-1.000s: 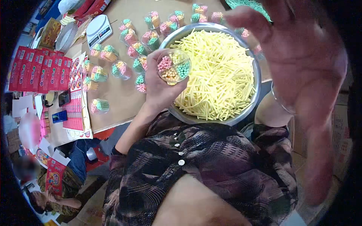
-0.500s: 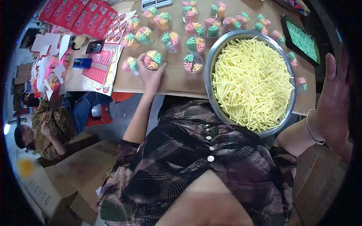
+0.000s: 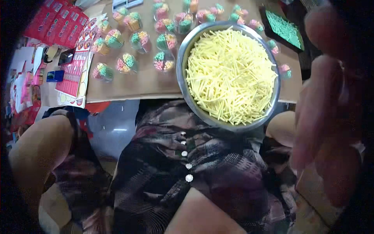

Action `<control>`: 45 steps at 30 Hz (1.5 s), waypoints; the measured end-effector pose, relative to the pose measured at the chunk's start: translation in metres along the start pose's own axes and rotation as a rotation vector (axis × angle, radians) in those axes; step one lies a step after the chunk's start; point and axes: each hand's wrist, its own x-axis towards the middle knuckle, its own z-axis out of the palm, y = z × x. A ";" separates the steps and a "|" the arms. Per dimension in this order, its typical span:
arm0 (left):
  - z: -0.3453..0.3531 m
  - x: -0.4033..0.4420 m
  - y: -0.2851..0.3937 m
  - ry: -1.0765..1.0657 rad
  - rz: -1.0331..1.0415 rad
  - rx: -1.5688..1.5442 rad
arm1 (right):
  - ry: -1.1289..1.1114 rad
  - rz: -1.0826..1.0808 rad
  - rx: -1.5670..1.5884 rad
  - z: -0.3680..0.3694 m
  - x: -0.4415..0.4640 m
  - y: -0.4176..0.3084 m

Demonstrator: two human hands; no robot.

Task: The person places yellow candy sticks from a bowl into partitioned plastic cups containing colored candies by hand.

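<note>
My right hand is raised close to the camera at the right edge, dark and smeared by motion; I cannot make out its fingers or anything in them. At the left, part of my bent left arm shows, but the hand itself is out of the picture. Clear cups of pink, green and yellow sticks stand on the table, among them one cup near the front and another cup to its left. A large metal bowl at the table's front edge is heaped with pale yellow sticks.
A black tray of green sticks lies at the back right. On the left are red printed packages, sticker sheets, a blue box and a dark phone-like object. A scale-like device sits at the back.
My left hand has let go of the cup, which stands on the table, and has left the view. My right hand has come nearer the camera. The view has shifted, moving the table leftward.
</note>
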 end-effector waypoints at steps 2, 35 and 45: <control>0.000 0.018 -0.001 -0.004 0.069 0.003 | -0.052 -0.068 0.016 0.004 0.017 0.006; 0.030 0.078 0.040 -0.547 0.180 -0.011 | -0.151 -0.330 0.040 0.045 0.095 -0.022; 0.025 0.048 0.041 -0.693 -0.011 -0.009 | -0.214 0.453 -0.777 -0.081 0.027 0.049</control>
